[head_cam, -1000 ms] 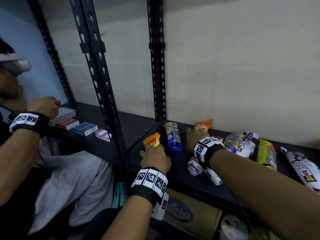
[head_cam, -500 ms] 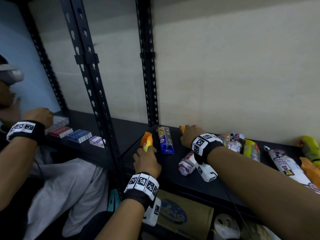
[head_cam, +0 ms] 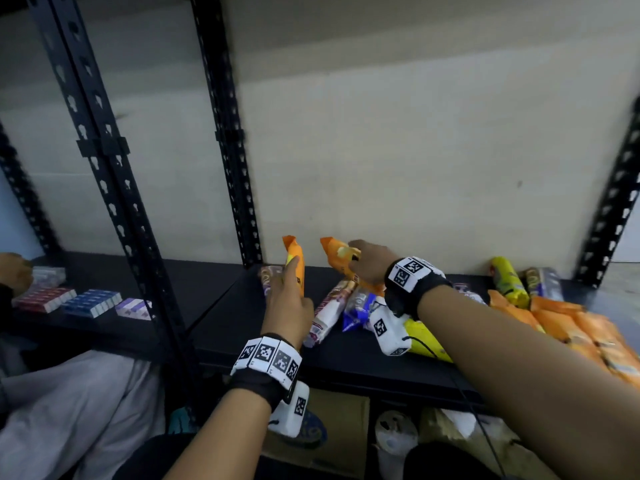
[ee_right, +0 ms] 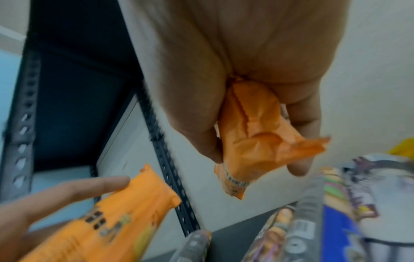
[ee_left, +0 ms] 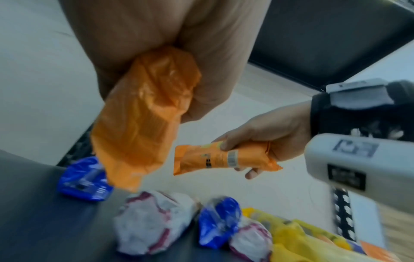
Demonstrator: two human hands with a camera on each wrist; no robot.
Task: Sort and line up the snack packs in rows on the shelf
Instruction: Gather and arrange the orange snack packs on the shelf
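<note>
My left hand (head_cam: 289, 299) grips an orange snack pack (head_cam: 295, 261) upright above the black shelf (head_cam: 225, 317); the left wrist view shows that orange pack (ee_left: 141, 120) hanging from my fist. To its right, my right hand (head_cam: 369, 263) holds a second orange pack (head_cam: 337, 252) lifted off the shelf, the same orange pack (ee_right: 251, 141) pinched between thumb and fingers. Under both hands lie white-and-purple packs (head_cam: 329, 310), a blue pack (head_cam: 356, 313) and a yellow pack (head_cam: 420, 337). A pile of orange packs (head_cam: 571, 327) lies at the right.
Black slotted uprights (head_cam: 114, 188) (head_cam: 232, 161) stand left of my hands, with the wall close behind. Another person's hand (head_cam: 14, 271) works at small boxes (head_cam: 90, 301) on the left shelf. A yellow pack (head_cam: 509, 282) leans at the back right. Cardboard box (head_cam: 332, 431) below.
Both hands have lifted their orange packs off the shelf and raised them. The view has swung right, bringing the pile of orange packs into sight.
</note>
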